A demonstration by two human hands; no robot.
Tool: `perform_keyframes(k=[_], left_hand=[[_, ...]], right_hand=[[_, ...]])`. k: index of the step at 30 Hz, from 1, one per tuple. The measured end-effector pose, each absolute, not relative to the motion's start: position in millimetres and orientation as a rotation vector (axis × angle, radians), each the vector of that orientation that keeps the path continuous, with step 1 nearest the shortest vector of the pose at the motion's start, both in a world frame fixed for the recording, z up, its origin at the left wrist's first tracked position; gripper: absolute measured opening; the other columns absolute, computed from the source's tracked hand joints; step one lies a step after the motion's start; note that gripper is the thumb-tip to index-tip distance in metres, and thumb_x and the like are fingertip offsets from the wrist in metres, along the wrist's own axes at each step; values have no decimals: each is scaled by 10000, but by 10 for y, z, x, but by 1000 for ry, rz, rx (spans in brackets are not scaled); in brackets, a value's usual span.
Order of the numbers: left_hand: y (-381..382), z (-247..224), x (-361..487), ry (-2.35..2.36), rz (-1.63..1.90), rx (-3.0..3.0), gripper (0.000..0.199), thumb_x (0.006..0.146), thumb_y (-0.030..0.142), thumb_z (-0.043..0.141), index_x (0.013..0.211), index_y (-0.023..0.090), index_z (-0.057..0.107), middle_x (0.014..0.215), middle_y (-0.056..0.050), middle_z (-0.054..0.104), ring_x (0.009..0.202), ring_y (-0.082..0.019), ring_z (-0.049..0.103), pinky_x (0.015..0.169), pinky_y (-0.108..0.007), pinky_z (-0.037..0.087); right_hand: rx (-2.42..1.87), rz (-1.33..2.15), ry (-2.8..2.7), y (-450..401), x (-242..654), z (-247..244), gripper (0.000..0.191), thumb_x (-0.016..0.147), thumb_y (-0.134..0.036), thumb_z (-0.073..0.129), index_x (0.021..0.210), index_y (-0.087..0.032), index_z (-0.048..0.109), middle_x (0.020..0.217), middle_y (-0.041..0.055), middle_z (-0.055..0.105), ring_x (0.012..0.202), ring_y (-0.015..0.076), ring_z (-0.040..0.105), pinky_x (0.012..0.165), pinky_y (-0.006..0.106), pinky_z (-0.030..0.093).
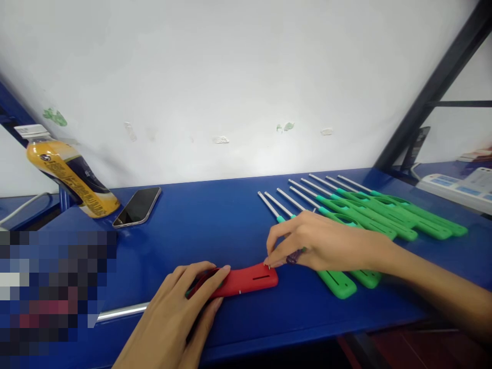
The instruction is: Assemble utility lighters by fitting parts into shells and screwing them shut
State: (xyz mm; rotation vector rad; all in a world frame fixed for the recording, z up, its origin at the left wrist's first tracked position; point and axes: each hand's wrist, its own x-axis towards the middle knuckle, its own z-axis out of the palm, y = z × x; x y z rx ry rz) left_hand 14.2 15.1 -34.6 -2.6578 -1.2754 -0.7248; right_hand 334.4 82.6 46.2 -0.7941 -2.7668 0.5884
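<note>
A red long-reach lighter [249, 280] lies on the blue table, its metal tube pointing left. My left hand [180, 297] is closed round its trigger part, hiding most of that section. At the handle's right end, my right hand [319, 241] pinches with thumb and forefinger. A tiny pale piece [269, 266] shows at those fingertips, too small to name surely. Something dark purple [295, 255] is partly visible under the same hand; its kind is unclear. Several green long-reach lighters [369, 218] lie side by side behind and beneath my right hand, tubes toward the wall.
A phone [137, 207] lies at the back left beside a yellow drink bottle [73, 174] with a white cap. The blue table [203, 220] meets a white wall [238, 82]. At the right stands a dark frame post [430, 87]. The left corner is pixelated.
</note>
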Motion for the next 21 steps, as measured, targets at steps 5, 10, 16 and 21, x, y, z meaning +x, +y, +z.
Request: perform_keyframes(k=[5, 10, 16, 21], left_hand=[[143, -356, 131, -1263, -733, -2651, 479, 1090, 342, 521, 1564, 409, 509, 1359, -36, 694, 1165, -247, 719, 969, -421, 675], [141, -363, 120, -1270, -719, -2645, 484, 1089, 359, 527, 1569, 415, 510, 1364, -31, 696, 1165, -242, 727, 966, -409, 675], [152, -347, 122, -1264, -735, -2640, 458, 1075, 348, 552, 1530, 402, 562, 1345, -35, 714, 1144, -245, 739, 963, -390, 671], [152, -356, 130, -1268, -727, -2645, 468, 1080, 341, 546, 1544, 402, 543, 1355, -41, 707, 1161, -247, 730, 975, -395, 670]], right_hand=[[-782, 595, -2787, 812, 3350, 499, 591, 752, 133, 590, 1111, -239, 876, 1094, -12, 806, 701, 71, 664, 593, 213, 412], [-771, 614, -2788, 797, 3355, 507, 584, 752, 127, 591, 1098, -247, 877, 1101, -10, 807, 668, 67, 642, 584, 220, 409], [-784, 666, -2793, 785, 3338, 527, 535, 790, 102, 591, 1071, -247, 883, 1109, -1, 808, 681, 73, 685, 617, 210, 460], [-792, 656, -2798, 788, 3347, 525, 507, 819, 80, 620, 1091, -259, 881, 1124, 2, 811, 645, 73, 660, 592, 229, 445]])
